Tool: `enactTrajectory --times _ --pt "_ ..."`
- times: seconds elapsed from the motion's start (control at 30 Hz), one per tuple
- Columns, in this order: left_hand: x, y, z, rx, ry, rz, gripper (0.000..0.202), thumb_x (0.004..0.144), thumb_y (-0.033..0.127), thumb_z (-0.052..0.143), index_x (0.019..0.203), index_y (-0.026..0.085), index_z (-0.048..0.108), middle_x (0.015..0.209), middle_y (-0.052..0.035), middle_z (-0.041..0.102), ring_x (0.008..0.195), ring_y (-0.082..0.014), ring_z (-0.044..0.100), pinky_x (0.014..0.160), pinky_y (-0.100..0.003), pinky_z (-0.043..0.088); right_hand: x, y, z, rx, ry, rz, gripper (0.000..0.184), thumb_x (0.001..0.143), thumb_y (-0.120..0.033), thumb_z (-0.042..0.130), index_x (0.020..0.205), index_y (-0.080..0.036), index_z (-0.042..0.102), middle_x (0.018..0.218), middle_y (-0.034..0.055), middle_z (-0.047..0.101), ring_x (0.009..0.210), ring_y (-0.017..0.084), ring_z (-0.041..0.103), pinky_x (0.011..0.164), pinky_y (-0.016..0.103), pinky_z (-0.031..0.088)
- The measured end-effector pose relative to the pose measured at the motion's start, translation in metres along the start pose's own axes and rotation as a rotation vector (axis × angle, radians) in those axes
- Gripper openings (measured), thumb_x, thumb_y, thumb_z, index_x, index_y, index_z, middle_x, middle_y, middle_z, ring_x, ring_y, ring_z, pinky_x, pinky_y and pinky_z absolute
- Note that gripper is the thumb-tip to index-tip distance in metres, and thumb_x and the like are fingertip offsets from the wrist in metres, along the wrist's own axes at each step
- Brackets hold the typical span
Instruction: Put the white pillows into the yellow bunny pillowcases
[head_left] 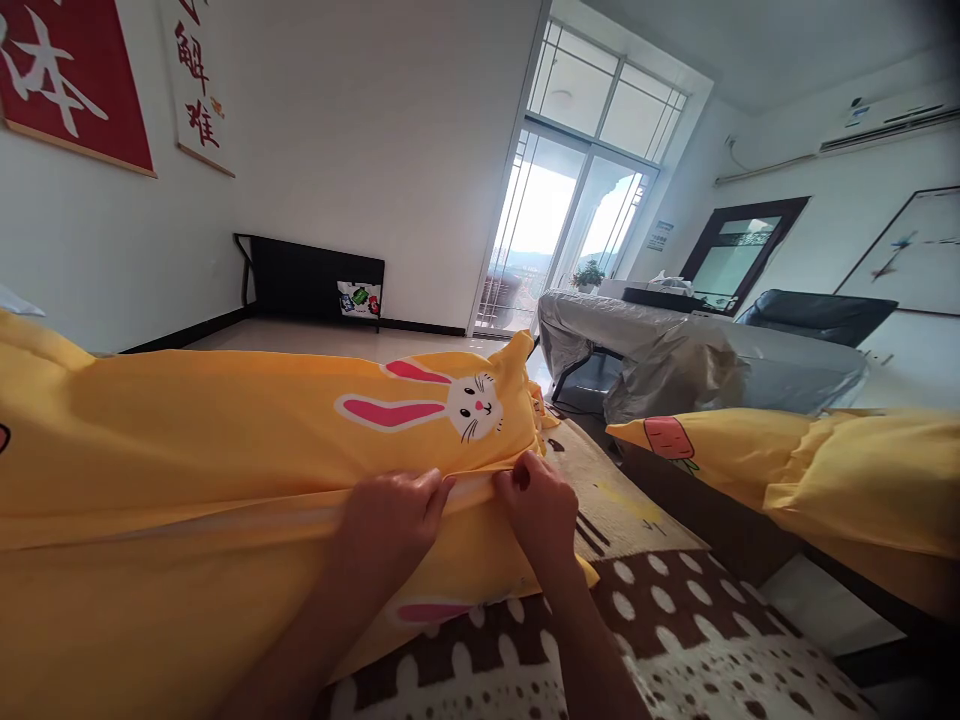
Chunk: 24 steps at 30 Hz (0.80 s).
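A large yellow cushion cover point(225, 410) with a white rabbit print stretches from the left edge to the middle of the view. A long opening with a paler strip runs along it. My left hand point(394, 515) is closed on the edge of this opening, thumb on top. To its right, my right hand point(538, 505) pinches the same edge near the cover's far end. A short stretch of the pale strip shows between my two hands. The fingertips of both hands are partly hidden in the fabric.
Beneath lies a brown and white patterned blanket point(652, 590). Another yellow cushion point(862, 470) with a carrot print rests at the right. Behind it stands a table under plastic sheeting point(675, 350). A black folded frame point(307, 280) leans against the far wall.
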<state>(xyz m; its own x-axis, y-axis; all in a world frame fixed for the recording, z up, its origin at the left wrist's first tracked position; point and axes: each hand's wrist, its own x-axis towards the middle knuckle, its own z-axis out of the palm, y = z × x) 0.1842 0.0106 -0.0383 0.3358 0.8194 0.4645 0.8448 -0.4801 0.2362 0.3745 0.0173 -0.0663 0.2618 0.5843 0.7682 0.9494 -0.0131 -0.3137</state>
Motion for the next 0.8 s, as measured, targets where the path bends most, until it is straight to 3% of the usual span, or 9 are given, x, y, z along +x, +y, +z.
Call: enactTrajectory --times 0.1,0.27,0.33,0.47,0.57,0.8 --pt "0.000 0.000 -0.002 -0.001 -0.026 -0.005 0.045 0.094 0.046 0.030 0.063 0.019 0.049 0.062 -0.0014 0.062 0.057 -0.0147 0.054 0.053 -0.029 0.015 0.004 0.004 -0.002 0.101 -0.066 0.100 0.022 0.071 -0.030 0.051 0.055 -0.022 0.039 0.051 -0.0031 0.047 0.049 0.013 0.042 0.052 0.026 0.026" --pt "0.000 -0.001 -0.001 0.008 0.024 0.044 0.042 0.095 0.042 0.032 0.065 0.020 0.052 0.063 -0.0007 0.062 0.058 -0.0145 0.054 0.053 -0.029 0.015 0.006 0.006 -0.001 0.048 -0.038 0.097 0.021 0.071 -0.029 0.051 0.056 -0.022 0.039 0.053 -0.0026 0.047 0.050 0.013 0.041 0.051 0.026 0.025" --pt "-0.001 -0.001 0.001 0.003 0.105 0.080 0.043 0.095 0.041 0.034 0.062 0.019 0.050 0.058 -0.0001 0.059 0.054 -0.0131 0.050 0.052 -0.029 0.016 0.006 0.005 -0.004 0.041 -0.012 0.022 0.019 0.072 -0.026 0.050 0.058 -0.022 0.038 0.055 -0.0023 0.047 0.052 0.014 0.041 0.052 0.027 0.027" --pt "-0.003 -0.003 0.003 0.005 0.382 0.222 0.040 0.094 0.032 0.042 0.057 0.018 0.047 0.052 0.0012 0.050 0.051 -0.0117 0.043 0.052 -0.028 0.020 0.003 -0.006 -0.016 0.142 -0.027 -0.306 0.005 0.075 -0.016 0.048 0.077 -0.021 0.046 0.076 0.0026 0.055 0.074 0.018 0.050 0.070 0.030 0.038" --pt "-0.005 -0.002 0.001 0.080 0.550 0.370 0.035 0.091 0.027 0.049 0.057 0.018 0.046 0.051 0.0012 0.046 0.053 -0.0137 0.039 0.054 -0.029 0.021 0.000 -0.015 -0.021 0.177 -0.046 -0.458 0.022 0.074 -0.010 0.048 0.093 -0.020 0.049 0.089 0.0054 0.057 0.087 0.021 0.049 0.079 0.035 0.037" --pt "-0.029 0.018 -0.015 0.130 0.570 0.684 0.023 0.086 0.022 0.052 0.064 0.019 0.046 0.058 -0.0008 0.045 0.059 -0.0168 0.037 0.060 -0.033 0.024 0.000 -0.004 -0.014 0.372 0.216 -0.554 0.016 0.070 -0.016 0.052 0.084 -0.021 0.047 0.084 0.0055 0.054 0.078 0.020 0.046 0.072 0.037 0.037"
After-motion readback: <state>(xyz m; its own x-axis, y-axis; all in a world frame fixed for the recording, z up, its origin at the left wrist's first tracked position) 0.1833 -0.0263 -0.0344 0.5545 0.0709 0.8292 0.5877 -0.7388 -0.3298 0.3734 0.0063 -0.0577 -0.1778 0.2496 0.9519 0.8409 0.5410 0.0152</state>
